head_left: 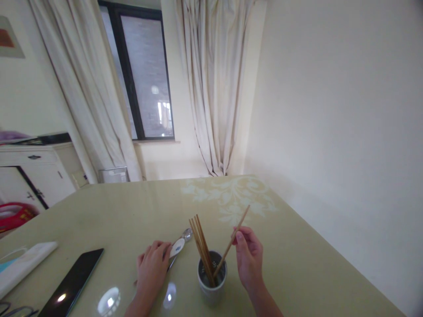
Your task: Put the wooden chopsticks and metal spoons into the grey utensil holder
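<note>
Between thumb and fingertips, my right hand [248,255] pinches a wooden chopstick [231,240]. Its lower end is inside a grey-white utensil cup [213,293], and it slants up to the right. Several more chopsticks [201,246] lean left in the same cup, which shows small holes inside. Left of the cup, my left hand [152,266] is closed over the handle of a white ceramic spoon [177,248] with a blue mark. A shiny metal spoon [187,234] lies under or beside it, partly hidden by that hand.
A black phone or tablet [74,279] lies at the left of the glossy green table [132,211], beside a white box-like item [28,266]. A wall [346,154] runs along the table's right edge. Curtains [214,88] and a window [147,75] are behind.
</note>
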Demonstrator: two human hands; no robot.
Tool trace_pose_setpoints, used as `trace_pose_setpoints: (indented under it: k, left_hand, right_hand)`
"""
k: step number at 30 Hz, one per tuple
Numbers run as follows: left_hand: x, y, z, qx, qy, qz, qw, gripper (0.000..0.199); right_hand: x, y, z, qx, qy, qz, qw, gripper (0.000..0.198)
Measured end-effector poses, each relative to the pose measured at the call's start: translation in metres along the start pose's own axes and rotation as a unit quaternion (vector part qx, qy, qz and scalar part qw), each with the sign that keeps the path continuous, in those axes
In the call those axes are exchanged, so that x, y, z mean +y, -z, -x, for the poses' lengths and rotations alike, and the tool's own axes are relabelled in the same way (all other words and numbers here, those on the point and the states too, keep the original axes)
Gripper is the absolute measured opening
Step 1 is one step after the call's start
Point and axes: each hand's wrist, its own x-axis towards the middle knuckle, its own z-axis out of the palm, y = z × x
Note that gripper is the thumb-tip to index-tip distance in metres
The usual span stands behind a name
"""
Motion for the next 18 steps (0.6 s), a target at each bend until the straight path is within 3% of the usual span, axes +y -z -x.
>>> trace_pose_setpoints:
  k: [7,18]
  left_hand:
    - [-0.001,-0.001,0.001,-0.022,0.011,0.042,0.999,0.037]
    - [0.003,0.002,0.0,-0.031,0.027,0.055,0.998,0.037]
  right_hand:
    - [-0.002,-0.009,0.006,-0.147,0.028,0.09,0.985,0.027]
    - [0.009,-0.01,0.005,-0.23,0.002,0.124,0.965,0.024]
